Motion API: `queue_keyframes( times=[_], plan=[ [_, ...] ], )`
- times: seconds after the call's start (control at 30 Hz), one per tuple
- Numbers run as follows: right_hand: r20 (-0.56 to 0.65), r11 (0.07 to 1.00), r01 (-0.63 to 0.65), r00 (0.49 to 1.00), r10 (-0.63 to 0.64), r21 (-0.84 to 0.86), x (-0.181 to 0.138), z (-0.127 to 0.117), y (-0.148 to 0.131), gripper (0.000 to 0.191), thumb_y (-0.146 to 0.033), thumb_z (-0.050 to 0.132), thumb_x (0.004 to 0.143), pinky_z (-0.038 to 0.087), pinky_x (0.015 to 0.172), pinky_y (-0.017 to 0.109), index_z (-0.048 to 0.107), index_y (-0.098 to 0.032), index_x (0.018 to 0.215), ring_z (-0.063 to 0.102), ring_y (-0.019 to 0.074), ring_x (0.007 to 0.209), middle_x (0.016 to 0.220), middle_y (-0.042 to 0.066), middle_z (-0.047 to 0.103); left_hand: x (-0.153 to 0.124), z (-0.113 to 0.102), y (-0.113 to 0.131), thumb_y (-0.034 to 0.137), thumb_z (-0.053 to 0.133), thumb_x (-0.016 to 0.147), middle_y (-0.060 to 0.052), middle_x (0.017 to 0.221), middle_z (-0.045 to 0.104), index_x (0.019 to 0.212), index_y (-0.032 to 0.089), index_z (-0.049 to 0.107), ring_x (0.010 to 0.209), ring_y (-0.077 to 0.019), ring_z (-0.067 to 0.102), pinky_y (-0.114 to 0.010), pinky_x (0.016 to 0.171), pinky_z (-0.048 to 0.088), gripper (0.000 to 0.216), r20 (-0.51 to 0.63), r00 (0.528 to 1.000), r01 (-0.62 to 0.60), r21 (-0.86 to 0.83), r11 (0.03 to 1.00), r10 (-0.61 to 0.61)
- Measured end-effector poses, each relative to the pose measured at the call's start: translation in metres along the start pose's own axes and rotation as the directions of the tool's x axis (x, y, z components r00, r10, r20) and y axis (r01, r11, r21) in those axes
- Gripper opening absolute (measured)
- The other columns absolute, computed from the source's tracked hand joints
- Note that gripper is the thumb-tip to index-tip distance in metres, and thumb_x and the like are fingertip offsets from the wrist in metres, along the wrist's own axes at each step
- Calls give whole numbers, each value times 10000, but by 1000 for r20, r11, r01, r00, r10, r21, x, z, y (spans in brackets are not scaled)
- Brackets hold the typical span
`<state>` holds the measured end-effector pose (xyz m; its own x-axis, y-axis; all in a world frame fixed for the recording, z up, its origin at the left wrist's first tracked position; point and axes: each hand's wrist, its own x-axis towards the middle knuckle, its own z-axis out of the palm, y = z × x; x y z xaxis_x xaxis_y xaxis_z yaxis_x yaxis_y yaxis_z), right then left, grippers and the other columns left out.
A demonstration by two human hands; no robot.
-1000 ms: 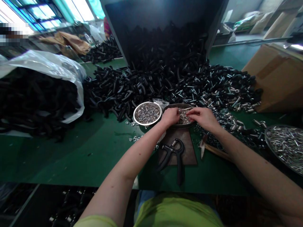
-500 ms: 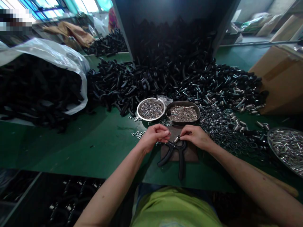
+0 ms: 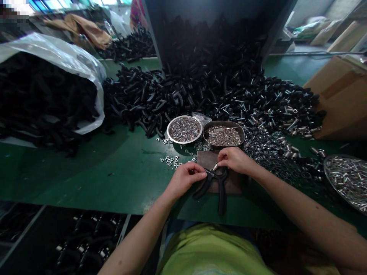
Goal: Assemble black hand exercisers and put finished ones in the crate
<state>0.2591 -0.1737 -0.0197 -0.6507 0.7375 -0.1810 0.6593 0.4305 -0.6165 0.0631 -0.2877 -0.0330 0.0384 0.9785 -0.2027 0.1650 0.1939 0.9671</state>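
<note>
A black spring clamp [image 3: 221, 196] lies on a brown plate, its two handles spread toward me. A small metal coil spring [image 3: 214, 167] sits between its jaws at the far end. My left hand [image 3: 186, 178] pinches the clamp's left jaw with thumb and forefinger. From the other side my right hand [image 3: 235, 159] is closed at the right jaw, close by the spring. Its fingertips partly cover that jaw, so the exact contact there is hidden.
Beyond my hands stand a round metal bowl [image 3: 185, 130] of small rings and an oval tin [image 3: 223, 136] of small metal parts. Loose nuts [image 3: 172, 161] lie left. Black clamp parts [image 3: 177, 93] are heaped behind. A cardboard box [image 3: 341, 99] and a pin-filled bowl [image 3: 348, 179] stand right.
My left hand has come down and closed on the clamp's left jaw; before, its fingers were held just above it. My right hand stays by the spring. The view has shifted slightly.
</note>
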Motion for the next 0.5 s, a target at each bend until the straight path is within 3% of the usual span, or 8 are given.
queue_keyframes(
  times=[0.1,0.23,0.4,0.5],
  plan=[
    [53,1000,8,999,-9,19,4,0,-2,23,-188,669,672,375,539,225,649,-177,675,553,119,569,585,-30,602,8,14,5,277,739,683,-27,886,625,725,221,722,951,-203,540,-345,885,386,72,-6,984,-170,288,942,180],
    [-73,999,38,997,-38,-5,-17,-1,4,168,-213,621,740,418,638,247,645,-189,905,571,141,710,762,1,623,15,30,-1,269,739,692,-7,885,610,721,259,729,933,-194,522,-344,874,368,32,27,977,-200,433,879,209],
    [-283,969,-79,959,9,-236,-91,-9,40,187,-328,548,819,446,745,328,615,-216,952,569,204,863,924,55,620,18,36,-8,272,746,683,2,874,609,735,259,725,912,-185,522,-328,856,375,58,8,979,-184,455,871,203],
    [-336,868,-216,940,60,-447,-137,-5,70,235,-404,541,814,452,707,351,595,-206,928,556,246,885,924,75,605,20,37,-3,251,744,678,7,845,618,714,241,711,893,-182,524,-325,854,376,50,27,985,-165,461,872,172]
  ],
)
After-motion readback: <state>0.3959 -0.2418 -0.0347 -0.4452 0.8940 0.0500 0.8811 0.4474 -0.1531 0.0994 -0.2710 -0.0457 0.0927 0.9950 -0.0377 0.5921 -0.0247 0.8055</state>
